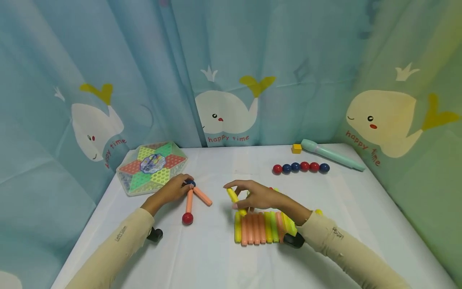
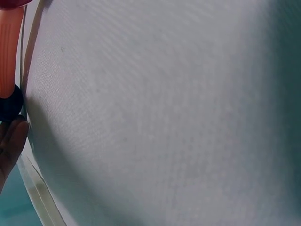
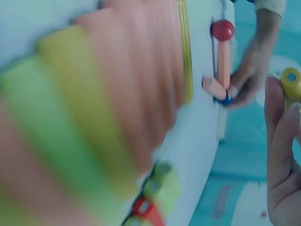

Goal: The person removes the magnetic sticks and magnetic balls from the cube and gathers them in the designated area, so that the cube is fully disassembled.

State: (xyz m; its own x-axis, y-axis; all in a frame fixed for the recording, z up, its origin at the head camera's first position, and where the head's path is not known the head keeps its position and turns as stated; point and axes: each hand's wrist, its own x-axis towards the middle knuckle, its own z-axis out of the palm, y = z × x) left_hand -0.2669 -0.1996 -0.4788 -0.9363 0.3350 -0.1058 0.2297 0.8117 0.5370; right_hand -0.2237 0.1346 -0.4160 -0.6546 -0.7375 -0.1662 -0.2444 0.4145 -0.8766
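My left hand point(image 1: 173, 189) pinches a dark blue ball point(image 1: 191, 184) at the table's left side. Two orange magnetic rods, a straight one point(image 1: 189, 202) and a slanted one point(image 1: 203, 196), meet at that ball. A red ball point(image 1: 187, 218) sits at the straight rod's near end. Between thumb and fingers, my right hand point(image 1: 261, 194) holds a yellow rod point(image 1: 232, 195) above the table; the round end of the yellow rod point(image 3: 291, 81) shows in the right wrist view. The left wrist view catches only the fingertips, the blue ball point(image 2: 10, 106) and an orange rod point(image 2: 8, 52).
Below my right hand lies a row of orange, yellow and green rods point(image 1: 256, 228), partly covered by the forearm. Red and blue balls point(image 1: 296, 167) line up behind. A yellow cube point(image 1: 296, 149) and a mint-green wand point(image 1: 332, 155) lie farther back. A star-patterned game board point(image 1: 135, 182) occupies the far left.
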